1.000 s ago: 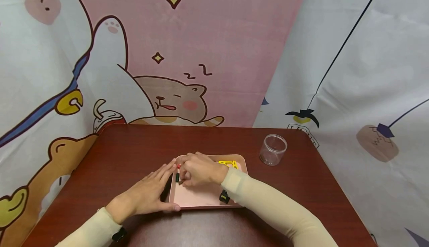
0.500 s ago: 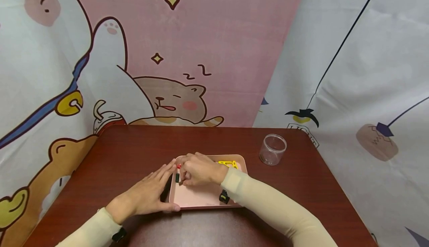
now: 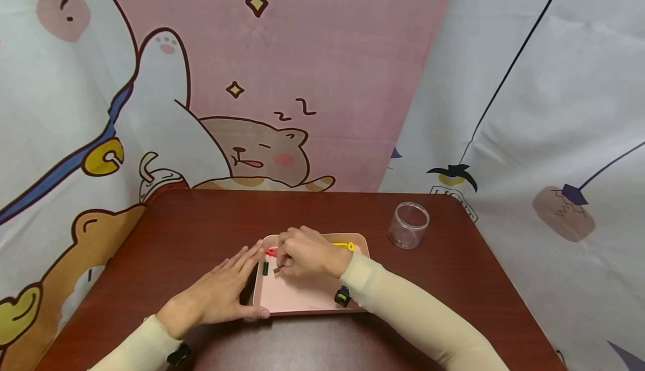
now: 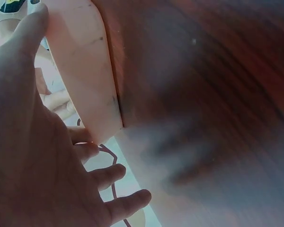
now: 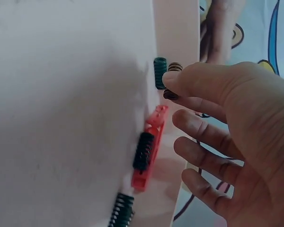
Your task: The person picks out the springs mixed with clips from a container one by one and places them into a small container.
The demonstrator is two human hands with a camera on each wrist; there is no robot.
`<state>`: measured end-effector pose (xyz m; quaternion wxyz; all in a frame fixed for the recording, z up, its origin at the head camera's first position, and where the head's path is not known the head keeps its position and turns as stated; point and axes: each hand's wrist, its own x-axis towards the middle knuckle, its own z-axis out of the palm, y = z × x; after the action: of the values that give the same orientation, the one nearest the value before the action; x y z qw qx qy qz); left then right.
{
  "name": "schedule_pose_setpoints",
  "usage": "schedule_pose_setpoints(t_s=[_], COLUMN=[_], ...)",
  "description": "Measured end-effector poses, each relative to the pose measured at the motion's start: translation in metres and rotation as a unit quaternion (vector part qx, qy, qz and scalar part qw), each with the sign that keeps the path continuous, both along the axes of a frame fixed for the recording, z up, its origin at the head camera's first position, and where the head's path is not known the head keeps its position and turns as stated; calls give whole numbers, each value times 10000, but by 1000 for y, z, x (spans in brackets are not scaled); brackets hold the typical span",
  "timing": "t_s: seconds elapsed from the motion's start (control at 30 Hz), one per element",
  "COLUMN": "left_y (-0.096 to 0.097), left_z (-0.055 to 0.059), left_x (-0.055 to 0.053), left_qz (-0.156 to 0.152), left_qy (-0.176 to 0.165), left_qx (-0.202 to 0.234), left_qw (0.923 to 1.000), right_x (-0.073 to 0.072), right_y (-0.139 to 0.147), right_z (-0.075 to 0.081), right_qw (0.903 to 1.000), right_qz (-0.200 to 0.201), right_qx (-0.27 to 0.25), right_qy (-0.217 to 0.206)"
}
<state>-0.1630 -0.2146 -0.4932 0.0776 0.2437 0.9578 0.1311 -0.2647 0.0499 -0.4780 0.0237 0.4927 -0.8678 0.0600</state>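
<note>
My right hand (image 3: 309, 253) is over the left half of a pink tray (image 3: 297, 298). Its thumb and index finger pinch a small brown coil spring (image 5: 174, 67), and the other fingers are bent loosely. Beside that spring a green spring (image 5: 160, 73) stands against the tray wall. A red plastic piece (image 5: 140, 181) lies further along, with a dark spring (image 5: 143, 150) across it and a dark green spring (image 5: 121, 210) close by. My left hand (image 3: 216, 292) rests at the tray's left edge, fingers extended and thumb at the front corner.
Toward the tray's back right lies a yellow plastic piece (image 3: 345, 245), partly behind the right hand. A clear round jar (image 3: 409, 226) without a lid stands on the brown table (image 3: 211, 214), right of the tray. A printed cloth (image 3: 327, 80) hangs behind the table.
My right hand has shifted slightly right with the brown spring, away from the green spring. More of the red piece now shows in the head view. My left hand keeps its place.
</note>
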Motion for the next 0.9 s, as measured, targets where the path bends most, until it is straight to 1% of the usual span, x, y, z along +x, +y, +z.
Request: schedule_pose_setpoints(t_s=[0.2,0.47,0.67,0.9], left_y=[1,3,4,6], left_z=[1,3,5,7], left_x=[3,6,7,6], left_qz=[98,123,125,95], left_qy=[60,5,-2,6], left_qx=[-124,-162,-154,-116], left_qw=[9999,9998,9998,9999], right_x=[0,2,3,2], right_y=[13,27,36,44], right_z=[8,14,16,18], right_qw=[9998,9990,9991,9988], right_qz=[-153,-244,-346,-392], right_qx=[-104,-244,-175,-280], right_qy=[120,278,195,11])
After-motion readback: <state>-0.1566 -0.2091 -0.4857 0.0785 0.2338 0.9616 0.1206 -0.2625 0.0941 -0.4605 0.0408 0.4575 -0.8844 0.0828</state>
